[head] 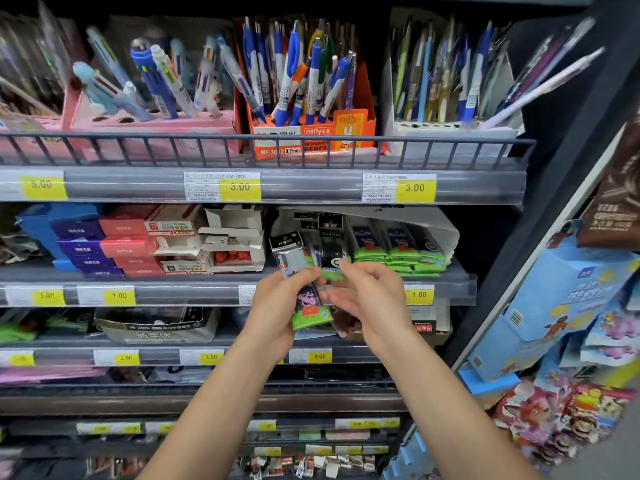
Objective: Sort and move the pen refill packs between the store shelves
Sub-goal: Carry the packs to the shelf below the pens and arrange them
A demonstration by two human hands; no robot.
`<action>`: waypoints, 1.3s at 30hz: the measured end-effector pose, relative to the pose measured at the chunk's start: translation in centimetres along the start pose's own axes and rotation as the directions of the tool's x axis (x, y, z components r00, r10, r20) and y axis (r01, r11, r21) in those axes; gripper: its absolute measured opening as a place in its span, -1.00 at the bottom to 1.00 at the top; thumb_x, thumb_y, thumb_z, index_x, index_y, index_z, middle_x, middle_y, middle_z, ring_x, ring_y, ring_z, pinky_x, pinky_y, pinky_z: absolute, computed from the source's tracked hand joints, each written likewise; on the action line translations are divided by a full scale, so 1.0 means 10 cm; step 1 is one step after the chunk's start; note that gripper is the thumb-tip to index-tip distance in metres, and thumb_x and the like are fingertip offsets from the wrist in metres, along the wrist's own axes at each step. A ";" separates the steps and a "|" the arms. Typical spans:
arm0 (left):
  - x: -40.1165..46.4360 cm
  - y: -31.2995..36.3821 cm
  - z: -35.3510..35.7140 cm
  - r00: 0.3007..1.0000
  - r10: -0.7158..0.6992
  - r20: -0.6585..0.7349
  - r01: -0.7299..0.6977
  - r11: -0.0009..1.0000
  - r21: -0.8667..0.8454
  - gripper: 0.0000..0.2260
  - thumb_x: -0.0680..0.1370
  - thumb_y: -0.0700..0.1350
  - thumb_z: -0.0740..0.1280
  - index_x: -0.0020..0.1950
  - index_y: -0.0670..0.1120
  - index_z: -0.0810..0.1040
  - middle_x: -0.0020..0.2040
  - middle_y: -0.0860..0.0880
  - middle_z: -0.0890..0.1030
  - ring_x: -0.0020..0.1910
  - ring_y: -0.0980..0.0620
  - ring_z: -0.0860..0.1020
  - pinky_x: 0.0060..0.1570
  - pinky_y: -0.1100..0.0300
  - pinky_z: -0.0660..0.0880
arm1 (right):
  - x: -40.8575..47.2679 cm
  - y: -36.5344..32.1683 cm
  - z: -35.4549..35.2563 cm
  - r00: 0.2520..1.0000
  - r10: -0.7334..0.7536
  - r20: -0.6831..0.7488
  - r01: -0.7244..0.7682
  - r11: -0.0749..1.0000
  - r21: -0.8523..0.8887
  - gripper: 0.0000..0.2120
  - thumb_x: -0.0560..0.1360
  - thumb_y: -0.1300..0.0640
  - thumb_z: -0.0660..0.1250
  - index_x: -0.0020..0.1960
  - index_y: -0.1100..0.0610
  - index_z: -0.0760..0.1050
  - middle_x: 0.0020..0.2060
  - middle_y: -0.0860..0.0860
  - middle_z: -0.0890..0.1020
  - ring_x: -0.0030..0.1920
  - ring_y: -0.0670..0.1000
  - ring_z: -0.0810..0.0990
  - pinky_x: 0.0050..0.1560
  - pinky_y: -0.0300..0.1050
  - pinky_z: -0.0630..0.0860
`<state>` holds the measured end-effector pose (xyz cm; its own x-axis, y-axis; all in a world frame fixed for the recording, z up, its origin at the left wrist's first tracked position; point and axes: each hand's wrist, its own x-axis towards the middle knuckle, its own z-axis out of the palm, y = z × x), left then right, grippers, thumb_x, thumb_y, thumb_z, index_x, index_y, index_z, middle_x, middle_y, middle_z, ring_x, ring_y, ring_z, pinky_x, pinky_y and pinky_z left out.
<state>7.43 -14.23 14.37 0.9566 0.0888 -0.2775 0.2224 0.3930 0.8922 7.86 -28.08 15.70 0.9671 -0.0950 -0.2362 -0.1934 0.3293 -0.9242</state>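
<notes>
Two hands up, left hand [273, 306] and right hand [372, 299], sharing two refill packs [304, 296]. Above the packs, three pen boxes: pink box [152, 133], orange box [311, 136], white box [450, 133]. Three yellow price tags below those boxes.

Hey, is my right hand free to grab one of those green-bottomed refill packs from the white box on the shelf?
Probably yes. The right hand hovers just in front of the green-bottomed packs in the open white box, with nothing between them. Its fingers touch the packs the left hand holds, so it would need to let go first.
</notes>
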 end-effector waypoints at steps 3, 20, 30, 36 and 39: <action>0.05 0.05 -0.01 1.000 0.031 0.002 -0.031 0.999 0.037 -0.94 0.54 -0.25 0.49 0.01 -0.19 0.69 -0.13 -0.14 0.74 -0.32 0.00 0.68 -0.34 0.16 0.61 | 0.00 0.13 -0.17 0.888 -0.460 0.014 0.331 0.619 -0.712 -0.77 0.58 -0.10 0.38 0.08 0.05 0.53 -0.27 -0.08 0.72 -0.23 -0.02 0.71 -0.13 0.06 0.66; 0.03 0.29 -0.11 0.998 0.065 0.001 -0.061 0.935 0.349 -0.87 0.37 -0.14 0.28 -0.12 -0.13 0.42 -0.17 -0.19 0.41 -0.12 -0.17 0.40 -0.07 -0.10 0.34 | 0.56 0.04 -0.05 0.517 -0.449 0.728 0.487 -0.545 -0.682 -0.71 0.55 0.13 0.39 0.27 0.03 0.61 0.18 0.08 0.68 0.04 0.17 0.68 0.05 0.08 0.47; 0.44 0.17 -0.01 0.841 0.533 -0.089 -0.327 0.632 0.702 -0.80 0.62 -0.15 0.41 -0.09 0.08 0.45 -0.24 0.04 0.64 -0.24 0.06 0.61 -0.30 0.27 0.43 | 0.67 0.07 -0.19 0.465 -0.504 0.728 0.501 -0.528 -0.686 -0.73 0.62 -0.02 0.28 0.25 0.01 0.62 0.19 0.02 0.68 0.15 0.15 0.62 0.08 0.12 0.45; 0.43 0.09 0.03 0.789 0.613 -0.035 -0.377 0.528 0.761 -0.86 0.63 -0.14 0.32 0.15 -0.06 0.62 -0.10 0.06 0.66 -0.19 0.08 0.59 -0.22 0.37 0.44 | 0.67 0.09 -0.20 0.426 -0.556 0.714 0.518 -0.497 -0.696 -0.79 0.60 0.03 0.31 0.11 0.08 0.67 0.08 0.03 0.70 0.04 0.15 0.63 0.00 0.09 0.45; 0.36 0.08 0.03 0.788 0.616 0.004 -0.384 0.487 0.785 -0.70 0.57 -0.07 0.33 0.28 -0.07 0.64 0.01 -0.03 0.72 -0.03 -0.11 0.64 -0.02 -0.01 0.59 | 0.66 0.10 -0.16 0.449 -0.557 0.698 0.503 -0.488 -0.713 -0.75 0.61 0.03 0.27 0.05 0.11 0.68 0.06 0.04 0.70 0.02 0.16 0.63 0.00 0.08 0.45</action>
<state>11.10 -13.90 14.23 0.8913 0.3087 0.3320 -0.1112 -0.5611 0.8202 13.78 -29.93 12.76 0.6578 0.4297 0.6186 0.4628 -0.8786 0.1181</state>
